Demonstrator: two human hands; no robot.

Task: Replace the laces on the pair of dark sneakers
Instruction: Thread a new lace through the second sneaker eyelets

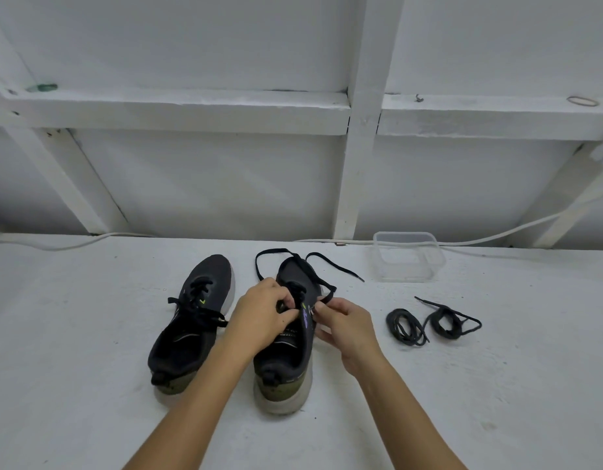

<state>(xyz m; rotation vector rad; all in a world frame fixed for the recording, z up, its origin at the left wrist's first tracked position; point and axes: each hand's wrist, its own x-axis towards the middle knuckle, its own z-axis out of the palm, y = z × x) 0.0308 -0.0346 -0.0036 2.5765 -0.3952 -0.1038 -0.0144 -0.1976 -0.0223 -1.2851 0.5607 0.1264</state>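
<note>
Two dark sneakers stand side by side on the white surface, toes pointing away. The left sneaker (191,320) is laced, with its lace ends lying loose. Over the right sneaker (286,347) both hands work at the eyelets. My left hand (262,313) pinches the black lace (276,256) at the tongue. My right hand (347,323) pinches the same lace at the shoe's right side. The lace's free ends loop out beyond the toe. Two coiled black laces (407,325) (451,322) lie to the right.
A clear plastic container (407,257) stands at the back right, near the wall. A white cable (72,244) runs along the back edge of the surface. White wooden framing rises behind.
</note>
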